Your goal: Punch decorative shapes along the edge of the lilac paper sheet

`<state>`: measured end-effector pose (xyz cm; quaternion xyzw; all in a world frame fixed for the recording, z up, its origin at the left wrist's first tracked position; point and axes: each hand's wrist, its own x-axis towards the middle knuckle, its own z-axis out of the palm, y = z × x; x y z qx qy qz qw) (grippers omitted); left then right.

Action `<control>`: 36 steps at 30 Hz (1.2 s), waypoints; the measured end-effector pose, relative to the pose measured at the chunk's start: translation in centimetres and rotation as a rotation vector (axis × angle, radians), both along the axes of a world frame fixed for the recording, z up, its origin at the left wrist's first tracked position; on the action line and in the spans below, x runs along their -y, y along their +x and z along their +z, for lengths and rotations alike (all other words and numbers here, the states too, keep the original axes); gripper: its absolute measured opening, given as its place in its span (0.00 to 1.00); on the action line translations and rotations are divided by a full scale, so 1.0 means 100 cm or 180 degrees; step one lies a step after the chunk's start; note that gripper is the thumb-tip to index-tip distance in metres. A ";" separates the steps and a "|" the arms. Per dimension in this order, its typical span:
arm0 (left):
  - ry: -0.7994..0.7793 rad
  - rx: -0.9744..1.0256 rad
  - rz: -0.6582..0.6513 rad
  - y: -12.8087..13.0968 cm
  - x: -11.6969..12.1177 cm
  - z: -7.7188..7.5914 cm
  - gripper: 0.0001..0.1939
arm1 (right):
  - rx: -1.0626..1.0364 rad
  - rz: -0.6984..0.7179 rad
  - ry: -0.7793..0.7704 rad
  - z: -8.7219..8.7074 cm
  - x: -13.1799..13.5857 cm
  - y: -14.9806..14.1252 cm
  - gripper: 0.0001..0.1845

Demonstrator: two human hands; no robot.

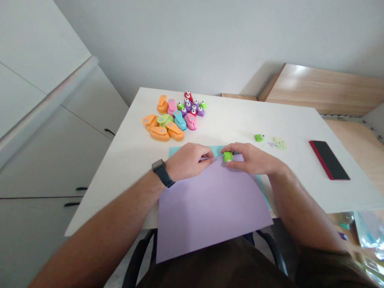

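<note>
A lilac sheet of paper (214,208) hangs over the table's front edge toward my lap, its far edge raised between my hands. My left hand (192,160) pinches that far edge between thumb and fingers; a dark watch (162,172) is on the wrist. My right hand (247,158) grips a small green craft punch (228,156) set at the paper's far edge. Tiny cut-out holes show along the edge between the hands. Beneath lies a light blue sheet (177,151), mostly covered by the lilac one.
Several lever punches (160,134) in orange, pink, green and blue cluster at the back left beside small eye-topped punches (188,106). Right of my hands are another green punch (259,137), a pile of paper bits (279,144) and a black-and-red flat object (329,160).
</note>
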<state>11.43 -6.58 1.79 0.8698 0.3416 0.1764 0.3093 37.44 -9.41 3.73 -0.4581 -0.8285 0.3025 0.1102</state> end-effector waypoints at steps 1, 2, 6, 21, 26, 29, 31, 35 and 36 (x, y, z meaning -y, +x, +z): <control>0.0005 -0.0003 -0.0002 0.000 0.000 0.000 0.09 | 0.0023 0.0000 -0.0014 0.000 0.000 0.000 0.21; 0.0009 -0.0001 -0.0003 0.000 0.000 0.000 0.09 | 0.0042 0.0009 -0.0020 0.000 -0.001 0.000 0.20; 0.0012 0.0005 0.0007 0.000 0.000 0.000 0.09 | 0.0061 0.0065 0.0007 0.003 -0.001 -0.001 0.17; -0.0033 0.0017 -0.0005 0.000 0.000 -0.001 0.09 | -0.0007 -0.0051 -0.0044 0.002 -0.001 -0.004 0.13; -0.0008 0.0011 -0.0004 0.000 0.000 -0.001 0.09 | -0.0043 -0.0134 -0.0041 0.000 -0.001 -0.005 0.12; -0.0018 0.0017 -0.0008 0.000 0.000 -0.002 0.09 | -0.0048 -0.0159 -0.0053 -0.001 -0.001 -0.006 0.11; -0.0031 0.0025 -0.0008 0.000 0.000 -0.002 0.09 | -0.0034 -0.0176 -0.0041 -0.002 0.000 -0.007 0.10; -0.0042 0.0010 0.0000 0.000 0.000 0.000 0.09 | -0.0052 -0.0180 0.0041 -0.003 0.000 -0.007 0.11; -0.0045 0.0005 -0.0004 0.000 0.000 0.000 0.09 | -0.0056 -0.0167 0.0051 -0.004 -0.001 -0.007 0.11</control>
